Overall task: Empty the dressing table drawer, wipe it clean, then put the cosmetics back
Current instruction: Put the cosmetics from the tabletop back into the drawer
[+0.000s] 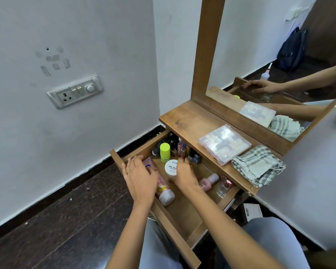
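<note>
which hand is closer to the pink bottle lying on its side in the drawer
Right. The right hand lies just left of the pink bottle, its wrist almost against it; the left hand is farther left, over the pink tube.

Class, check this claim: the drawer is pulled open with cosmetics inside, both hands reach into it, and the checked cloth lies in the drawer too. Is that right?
No. The checked cloth lies on the table top, beside the clear plastic box, not in the drawer, as the head view shows. The rest stands: drawer open, cosmetics inside, left hand and right hand reaching in.
</note>
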Motion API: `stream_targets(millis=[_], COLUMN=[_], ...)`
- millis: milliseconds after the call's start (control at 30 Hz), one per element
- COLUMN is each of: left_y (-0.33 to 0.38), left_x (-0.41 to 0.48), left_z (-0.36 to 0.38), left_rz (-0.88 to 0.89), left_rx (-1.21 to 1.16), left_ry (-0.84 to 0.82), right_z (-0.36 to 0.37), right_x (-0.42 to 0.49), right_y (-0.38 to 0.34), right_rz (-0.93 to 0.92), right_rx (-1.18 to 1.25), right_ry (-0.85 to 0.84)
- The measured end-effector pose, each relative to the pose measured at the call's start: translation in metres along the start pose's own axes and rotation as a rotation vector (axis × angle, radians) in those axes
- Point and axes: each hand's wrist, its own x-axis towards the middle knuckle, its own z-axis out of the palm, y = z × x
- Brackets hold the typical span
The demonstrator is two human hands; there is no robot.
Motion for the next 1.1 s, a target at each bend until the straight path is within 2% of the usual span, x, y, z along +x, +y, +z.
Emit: stream_targets(millis=[133, 233, 300, 633, 833, 933, 1000, 1100], left_y=[-0.002, -0.002, -0.002, 0.000, -0.001, -0.003, -0.003, -0.002], left_x=[-0.001, 0.000, 0.000, -0.002, -0.002, -0.001, -0.001, -0.002], left_z=[0.002, 0.002, 0.002, -0.001, 0.002, 0.004, 0.004, 0.002], left_rz=[0.001, 0.006, 0.004, 0.002, 0.007, 0.006, 0.006, 0.004], left_rx=[0.010, 0.018, 0.018, 0.004, 0.010, 0.021, 0.020, 0.014], left_ry=[-0.005, -0.003, -0.003, -0.012, -0.006, -0.004, 0.002, 0.009], right_z=[-0.007, -0.009, -0.006, -0.001, -0.007, -0.013, -0.020, -0.052], right_x=[-0.022, -0.032, -0.033, -0.040, -0.045, -0.049, -0.054, -0.059], right_y=[0.025, 0.037, 0.040, 0.035, 0.029, 0.025, 0.018, 0.006], right_rz=[0.032, 0.169, 0.195, 0.083, 0.135, 0.133, 0.076, -0.148], right_rx=[-0.161, -0.271, -0.283, -0.260, -0.405, -0.400, -0.325, -0.074], right_ry=[0.092, -0.027, -0.099, -0.152, -0.143, -0.163, -0.126, 0.130])
